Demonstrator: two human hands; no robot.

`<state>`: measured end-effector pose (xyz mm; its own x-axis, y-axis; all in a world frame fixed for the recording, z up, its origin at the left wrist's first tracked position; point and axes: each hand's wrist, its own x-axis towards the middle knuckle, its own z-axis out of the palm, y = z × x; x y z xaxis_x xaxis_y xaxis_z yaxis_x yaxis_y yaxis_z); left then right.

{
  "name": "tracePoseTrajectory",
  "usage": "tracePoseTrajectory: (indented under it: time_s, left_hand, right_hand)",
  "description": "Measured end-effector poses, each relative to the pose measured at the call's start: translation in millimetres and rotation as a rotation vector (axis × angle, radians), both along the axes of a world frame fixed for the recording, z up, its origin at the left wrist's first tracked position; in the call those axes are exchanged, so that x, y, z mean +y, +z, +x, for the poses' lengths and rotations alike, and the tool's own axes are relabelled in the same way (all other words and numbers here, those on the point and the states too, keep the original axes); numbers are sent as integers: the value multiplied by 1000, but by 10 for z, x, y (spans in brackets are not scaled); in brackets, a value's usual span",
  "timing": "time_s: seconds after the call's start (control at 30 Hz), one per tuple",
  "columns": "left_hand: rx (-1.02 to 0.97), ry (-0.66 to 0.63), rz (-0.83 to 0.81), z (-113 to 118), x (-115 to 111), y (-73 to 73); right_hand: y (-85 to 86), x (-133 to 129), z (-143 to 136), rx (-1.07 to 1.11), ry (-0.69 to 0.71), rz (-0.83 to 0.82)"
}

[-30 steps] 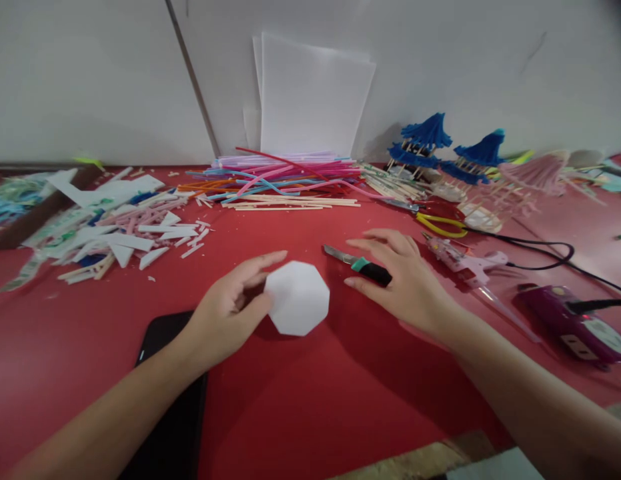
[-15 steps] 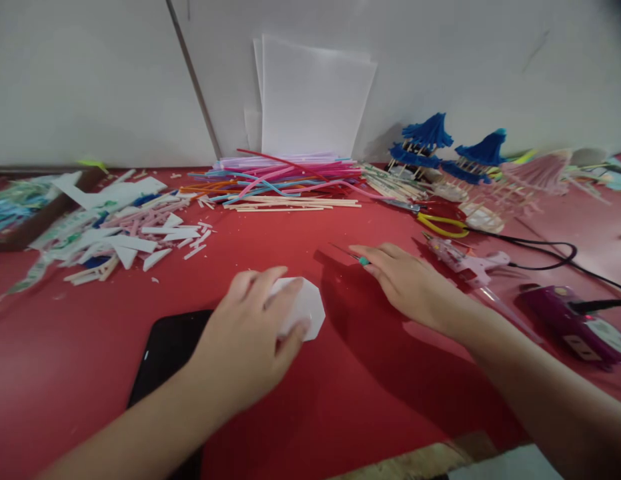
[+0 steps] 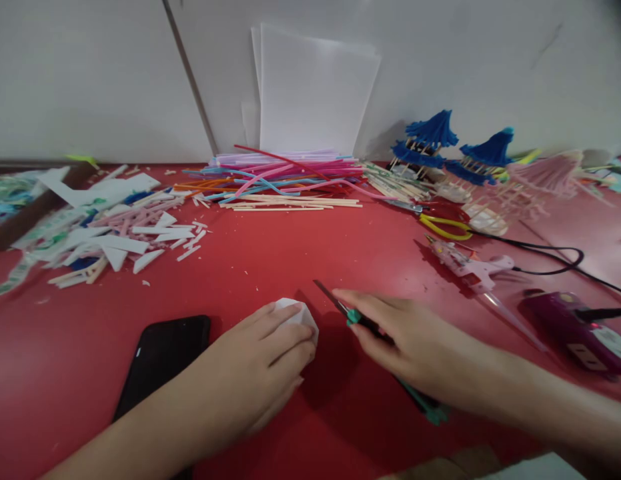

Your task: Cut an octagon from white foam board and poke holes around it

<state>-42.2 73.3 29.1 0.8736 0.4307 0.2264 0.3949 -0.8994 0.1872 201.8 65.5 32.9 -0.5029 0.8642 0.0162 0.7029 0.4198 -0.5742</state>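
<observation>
A white many-sided piece of card or foam (image 3: pixel 310 319) lies on the red tabletop, its left and lower parts hidden under my left hand (image 3: pixel 270 360). The fingers of that hand are bent over the piece and hold it down. To the right, my right hand (image 3: pixel 390 327) is closed around a utility knife (image 3: pixel 357 317) with a dark body and green parts. Its blade is out and points up and left, a little apart from the white piece. A black phone (image 3: pixel 165 353) lies beside my left forearm.
White and pink offcuts (image 3: pixel 125 233) are heaped at the left, beside a tray (image 3: pixel 50 203). Coloured sticks (image 3: pixel 290 177) lie along the wall under paper sheets (image 3: pixel 315 93). On the right are yellow-handled scissors (image 3: pixel 445 228), a glue gun (image 3: pixel 470 267), a purple power strip (image 3: pixel 575 327) and blue-roofed models (image 3: pixel 430 140).
My left hand has moved lower and its fingers now cover more of the white piece. My right hand has come down and left, turning the knife so more of its blade and body shows.
</observation>
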Motion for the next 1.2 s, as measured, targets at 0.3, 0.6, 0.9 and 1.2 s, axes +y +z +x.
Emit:
tracePoseTrajectory:
  time_s: [0.3, 0.6, 0.9, 1.2]
  left_hand:
    - [0, 113, 71, 19, -67, -152]
    - [-47, 168, 2, 6, -76, -167]
    - [-70, 151, 36, 23, -60, -168]
    - [-81, 140, 64, 32, -39, -160]
  right_hand:
    - [-71, -72, -156, 34, 8, -64]
    - [-86, -64, -161, 72, 43, -40]
    - [-63, -66, -171, 62, 53, -57]
    - [-21, -93, -218, -55, 41, -117]
